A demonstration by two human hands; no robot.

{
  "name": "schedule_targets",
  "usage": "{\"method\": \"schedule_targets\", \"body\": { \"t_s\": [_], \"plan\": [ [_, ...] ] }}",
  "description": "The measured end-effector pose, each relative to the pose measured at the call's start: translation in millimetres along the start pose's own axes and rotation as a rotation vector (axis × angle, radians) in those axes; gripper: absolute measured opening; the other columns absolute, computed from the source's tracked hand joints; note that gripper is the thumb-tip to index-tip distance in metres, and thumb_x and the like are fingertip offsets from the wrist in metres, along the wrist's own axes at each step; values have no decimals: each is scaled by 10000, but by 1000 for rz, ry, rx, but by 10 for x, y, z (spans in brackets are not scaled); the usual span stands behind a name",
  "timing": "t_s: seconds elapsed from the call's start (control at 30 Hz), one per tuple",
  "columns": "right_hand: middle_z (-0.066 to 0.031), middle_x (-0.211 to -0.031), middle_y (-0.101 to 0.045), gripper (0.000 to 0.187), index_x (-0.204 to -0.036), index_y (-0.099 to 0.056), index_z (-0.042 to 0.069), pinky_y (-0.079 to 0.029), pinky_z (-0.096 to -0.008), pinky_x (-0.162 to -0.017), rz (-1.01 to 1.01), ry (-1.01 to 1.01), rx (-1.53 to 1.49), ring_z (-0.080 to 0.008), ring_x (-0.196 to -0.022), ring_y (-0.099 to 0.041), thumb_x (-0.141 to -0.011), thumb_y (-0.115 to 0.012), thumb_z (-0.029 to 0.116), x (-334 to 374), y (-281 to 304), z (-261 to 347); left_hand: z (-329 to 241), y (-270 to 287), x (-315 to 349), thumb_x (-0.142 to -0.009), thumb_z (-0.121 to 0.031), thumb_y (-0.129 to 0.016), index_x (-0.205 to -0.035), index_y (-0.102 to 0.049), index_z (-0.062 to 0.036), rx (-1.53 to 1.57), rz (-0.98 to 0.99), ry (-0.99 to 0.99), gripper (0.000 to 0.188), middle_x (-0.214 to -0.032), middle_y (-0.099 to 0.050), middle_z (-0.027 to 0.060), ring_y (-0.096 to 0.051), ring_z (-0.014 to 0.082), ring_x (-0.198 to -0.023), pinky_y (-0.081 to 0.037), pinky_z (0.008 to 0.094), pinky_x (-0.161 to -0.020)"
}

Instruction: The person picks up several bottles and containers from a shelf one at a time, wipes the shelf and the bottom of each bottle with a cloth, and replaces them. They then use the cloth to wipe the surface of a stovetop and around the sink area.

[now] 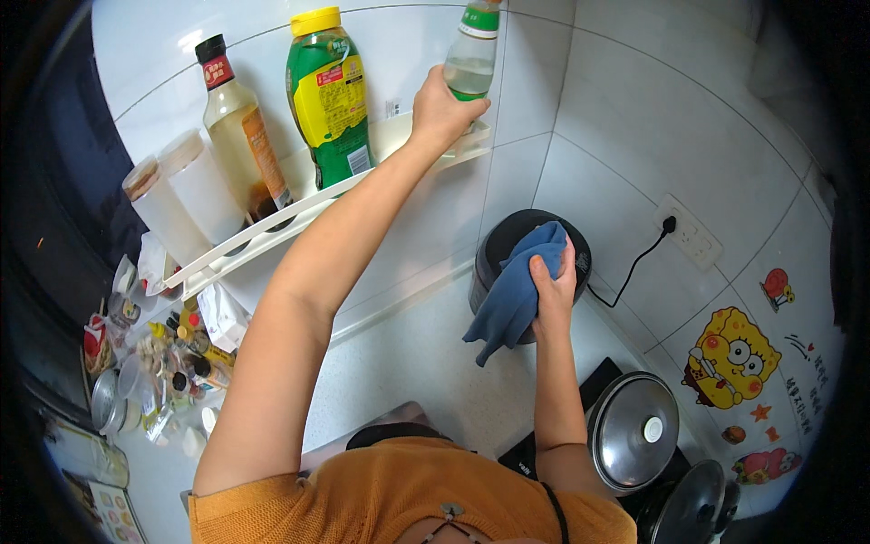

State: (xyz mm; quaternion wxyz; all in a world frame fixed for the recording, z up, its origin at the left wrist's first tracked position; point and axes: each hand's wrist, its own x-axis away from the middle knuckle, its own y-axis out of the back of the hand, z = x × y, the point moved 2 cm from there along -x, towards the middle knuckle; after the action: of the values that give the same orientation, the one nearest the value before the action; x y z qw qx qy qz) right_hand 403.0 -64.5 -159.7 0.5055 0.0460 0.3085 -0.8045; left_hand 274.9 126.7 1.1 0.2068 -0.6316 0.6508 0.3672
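Note:
My left hand point(441, 111) is stretched up to the right end of a white wall shelf point(313, 207). Its fingers wrap round the lower part of a clear bottle point(473, 56) with green bands and clear liquid inside. Whether the bottle's base touches the shelf is hidden by the hand. A blue cloth point(509, 295) hangs bunched in my right hand point(556, 290), thumb on the near side, over a dark round appliance point(497, 243). Farther left on the shelf stand a green squeeze bottle point(328, 95) with a yellow cap and a glass sauce bottle point(240, 127).
Two white canisters point(201, 186) occupy the shelf's left end. Below, jars and small bottles point(195, 354) crowd the counter. A black cord point(632, 270) runs to a wall socket point(689, 234). Lidded pots point(634, 428) stand at right, near cartoon stickers point(732, 355).

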Motion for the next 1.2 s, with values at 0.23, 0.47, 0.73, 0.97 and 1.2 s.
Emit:
{"method": "schedule_targets", "body": {
  "t_s": [0.23,0.47,0.73,0.97,1.2],
  "plan": [
    [-73,-1180,-488,635,-1289,-362,17,-397,-289,-906,-22,71,33,-167,-1052,-483,-782,-705,185,-15,-10,-67,-429,269,4,-593,-284,-758,-1011,-500,25,51,-46,-109,581,-935,-619,181,-613,295,-871,-485,367,-780],
    [-31,-1073,-541,462,-1221,-449,20,-420,-241,-833,23,-63,27,-117,-946,-514,-835,-646,179,-54,-37,-57,-705,827,350,-613,-311,-776,-1050,-529,29,185,18,-160,606,-955,-626,134,-607,209,-872,-482,317,-793],
    [-163,-1172,-497,659,-1292,-363,28,-460,-285,-836,101,62,424,-201,-997,-530,-744,-716,123,-553,-317,285,-662,1719,1298,-654,-210,-773,-1122,-499,8,206,14,77,585,-1008,-603,108,-578,169,-909,-460,301,-830],
    [-148,-1038,-578,688,-1204,-439,8,-470,-303,-824,191,463,717,-211,-951,-571,-650,-782,229,-1393,-1143,766,-616,2009,1467,-660,-183,-751,-1126,-499,-3,167,-6,126,559,-1007,-593,93,-558,157,-923,-438,293,-846],
    [-141,-1175,-523,609,-1293,-450,124,-400,-341,-926,998,295,1046,-256,-1073,-485,-790,-645,407,-1607,-1757,606,-487,2079,1576,-644,-208,-758,-1126,-498,-13,138,12,192,582,-1009,-587,80,-551,158,-931,-431,296,-853]
  ]
}}
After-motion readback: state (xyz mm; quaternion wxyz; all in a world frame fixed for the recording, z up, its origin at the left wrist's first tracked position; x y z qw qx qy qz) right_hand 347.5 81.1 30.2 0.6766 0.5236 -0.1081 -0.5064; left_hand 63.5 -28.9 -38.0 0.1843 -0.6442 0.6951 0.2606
